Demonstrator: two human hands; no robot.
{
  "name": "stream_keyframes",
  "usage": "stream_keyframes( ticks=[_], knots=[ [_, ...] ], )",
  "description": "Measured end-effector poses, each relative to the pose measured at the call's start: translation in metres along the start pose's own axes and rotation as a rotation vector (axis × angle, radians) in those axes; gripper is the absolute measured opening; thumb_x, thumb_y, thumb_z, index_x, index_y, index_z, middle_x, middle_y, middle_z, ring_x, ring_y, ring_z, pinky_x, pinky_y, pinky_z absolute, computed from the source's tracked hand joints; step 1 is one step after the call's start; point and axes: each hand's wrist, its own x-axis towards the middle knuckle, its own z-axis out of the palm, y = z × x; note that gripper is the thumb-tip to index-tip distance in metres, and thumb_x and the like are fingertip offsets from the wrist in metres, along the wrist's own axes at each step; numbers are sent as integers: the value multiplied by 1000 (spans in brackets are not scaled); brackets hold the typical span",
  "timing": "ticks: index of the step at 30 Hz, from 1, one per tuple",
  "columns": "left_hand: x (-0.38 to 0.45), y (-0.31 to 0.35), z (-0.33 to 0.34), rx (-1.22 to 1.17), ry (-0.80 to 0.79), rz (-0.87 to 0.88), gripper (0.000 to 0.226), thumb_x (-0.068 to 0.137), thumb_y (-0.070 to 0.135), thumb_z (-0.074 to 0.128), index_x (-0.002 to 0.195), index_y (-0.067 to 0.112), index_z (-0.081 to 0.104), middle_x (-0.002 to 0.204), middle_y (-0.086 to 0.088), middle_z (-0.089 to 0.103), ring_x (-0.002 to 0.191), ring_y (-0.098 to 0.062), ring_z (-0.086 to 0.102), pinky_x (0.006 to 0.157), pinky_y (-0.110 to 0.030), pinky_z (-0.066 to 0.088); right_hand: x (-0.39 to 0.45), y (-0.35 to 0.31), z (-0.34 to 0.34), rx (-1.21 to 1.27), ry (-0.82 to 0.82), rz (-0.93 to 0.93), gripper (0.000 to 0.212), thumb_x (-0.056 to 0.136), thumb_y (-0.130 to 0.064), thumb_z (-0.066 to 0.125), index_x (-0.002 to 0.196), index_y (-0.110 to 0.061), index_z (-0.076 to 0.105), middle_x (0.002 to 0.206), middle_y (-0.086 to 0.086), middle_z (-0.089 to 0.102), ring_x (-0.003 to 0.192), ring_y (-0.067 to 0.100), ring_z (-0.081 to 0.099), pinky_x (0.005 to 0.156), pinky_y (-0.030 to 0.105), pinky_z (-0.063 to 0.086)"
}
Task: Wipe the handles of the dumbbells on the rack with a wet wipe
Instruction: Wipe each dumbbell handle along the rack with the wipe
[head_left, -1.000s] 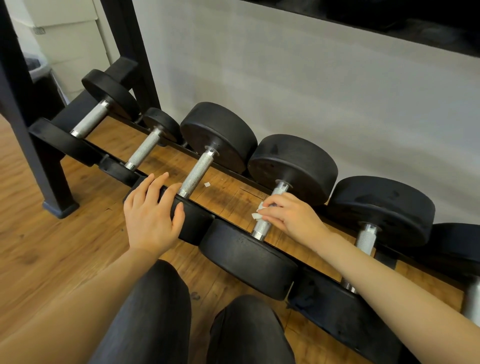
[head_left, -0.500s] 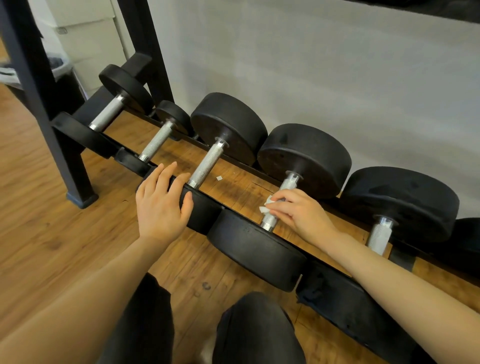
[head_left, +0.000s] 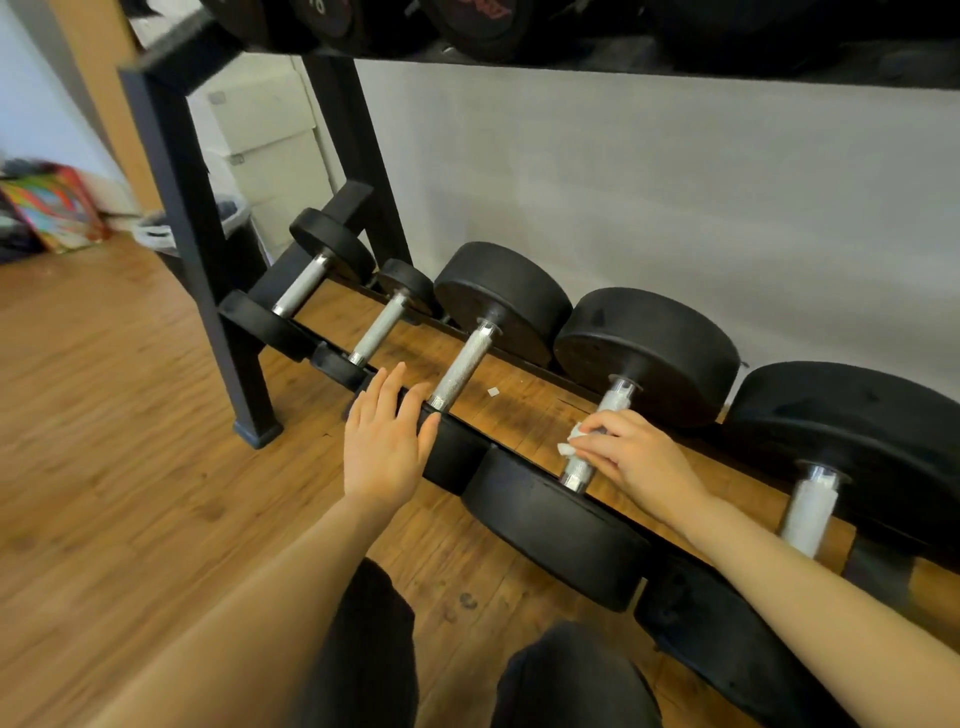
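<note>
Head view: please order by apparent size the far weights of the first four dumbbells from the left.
1. Fourth dumbbell's weight, though it is nearest the camera.
2. Third dumbbell's weight.
3. First dumbbell's weight.
4. Second dumbbell's weight, clearly smallest.

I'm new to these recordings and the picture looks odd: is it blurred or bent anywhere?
Head view: the wide lens bows the black metal rack post; the colourful boxes at far left smear with blur; the right hand pressing the white wet wipe on the knurled steel dumbbell handle looks sharp.
</note>
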Motion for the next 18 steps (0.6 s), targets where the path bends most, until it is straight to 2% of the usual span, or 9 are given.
stream_keyframes(
  ticks=[4,6,11,15,18],
  knots=[
    [10,3,-7,-1,-118,-68,49,103,48,31,143,23,46,162,-8,20,151,-27,9,122,-48,15,3,-1,-2,25,8,-18,19,88,-23,65,104,-18,74,108,-1,61,99,16,55,75,23,43],
    [13,8,-8,-51,-126,-140,49,103,49,29,140,24,48,163,-8,17,152,-26,6,122,-48,13,6,-1,-1,31,6,-29,17,88,-22,66,102,-18,74,108,-1,60,99,18,55,74,25,43],
    [5,14,5,-65,-5,-186,44,103,43,33,133,19,55,162,-8,22,151,-27,10,120,-45,12,8,1,0,-17,32,-83,14,83,-18,71,96,-16,75,105,4,61,91,25,60,62,38,54],
    [2,9,7,-96,33,-154,44,104,40,34,136,18,54,161,-8,26,151,-28,13,120,-46,14,4,1,-8,-27,9,-134,29,87,-28,55,102,-12,74,105,7,62,90,25,62,65,39,56],
    [1,13,9,-100,93,-160,43,103,38,35,132,15,58,158,-10,32,149,-29,18,119,-48,18,5,5,-10,-35,-14,-198,27,88,-24,57,106,-11,73,104,6,63,89,22,62,67,37,56]
  ],
)
